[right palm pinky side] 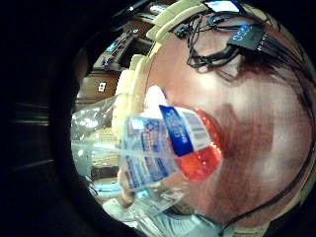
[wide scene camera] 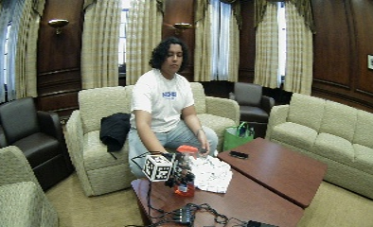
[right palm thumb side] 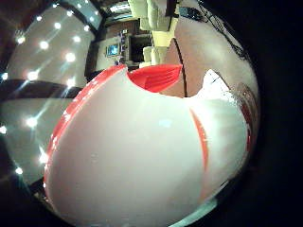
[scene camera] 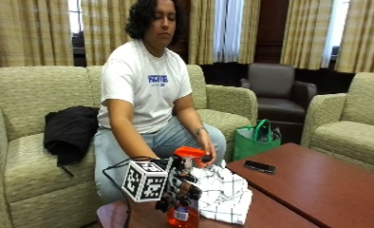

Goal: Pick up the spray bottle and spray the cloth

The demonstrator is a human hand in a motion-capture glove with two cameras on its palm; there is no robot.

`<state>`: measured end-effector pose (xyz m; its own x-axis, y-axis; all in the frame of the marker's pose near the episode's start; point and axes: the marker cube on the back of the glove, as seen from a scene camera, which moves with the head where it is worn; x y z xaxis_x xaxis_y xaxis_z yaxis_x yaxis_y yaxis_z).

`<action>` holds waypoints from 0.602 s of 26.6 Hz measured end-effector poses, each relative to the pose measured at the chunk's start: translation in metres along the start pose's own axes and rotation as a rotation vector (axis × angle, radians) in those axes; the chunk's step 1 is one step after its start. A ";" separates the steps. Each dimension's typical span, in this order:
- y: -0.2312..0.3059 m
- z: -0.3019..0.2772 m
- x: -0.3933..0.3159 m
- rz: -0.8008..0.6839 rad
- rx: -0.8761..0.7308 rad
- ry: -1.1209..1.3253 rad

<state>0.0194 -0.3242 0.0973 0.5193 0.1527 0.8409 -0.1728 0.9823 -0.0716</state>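
A spray bottle (scene camera: 182, 211) with an orange-red head and red liquid stands at the near edge of the brown table (scene camera: 301, 180). My gloved right hand (scene camera: 182, 185) grips its neck, fingers curled round it below the trigger head. The bottle's clear body and blue label (right palm pinky side: 168, 143) fill the little finger side palm view, and its white and red head (right palm thumb side: 142, 156) fills the thumb side view. A white checked cloth (scene camera: 221, 192) lies crumpled on the table right beside the bottle. The person's bare left hand (scene camera: 207, 151) hangs just behind the cloth.
A black phone (scene camera: 259, 166) lies further along the table. A green bag (scene camera: 253, 140) stands on the floor by the sofa (scene camera: 23, 142). A black garment (scene camera: 70, 130) lies on the sofa. Cables and a small hub (wide scene camera: 190, 215) sit at the table's near end.
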 end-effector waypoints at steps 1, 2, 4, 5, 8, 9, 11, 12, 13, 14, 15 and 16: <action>-0.003 0.002 -0.002 -0.004 0.006 -0.008; -0.006 0.004 -0.005 -0.008 0.013 -0.018; -0.012 0.007 -0.009 -0.014 0.031 -0.036; -0.015 0.009 -0.011 -0.014 0.040 -0.042; -0.020 0.013 -0.014 -0.017 0.053 -0.032; -0.022 0.013 -0.014 -0.022 0.057 -0.023; -0.024 0.014 -0.014 -0.034 0.073 -0.006; -0.025 0.014 -0.014 -0.040 0.085 -0.003; -0.025 0.013 -0.014 -0.046 0.099 -0.004; -0.026 0.013 -0.013 -0.051 0.113 -0.007; -0.026 0.012 -0.013 -0.057 0.126 -0.014; -0.026 0.010 -0.012 -0.063 0.137 -0.022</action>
<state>0.0091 -0.3531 0.0947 0.5146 0.0872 0.8530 -0.2535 0.9658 0.0542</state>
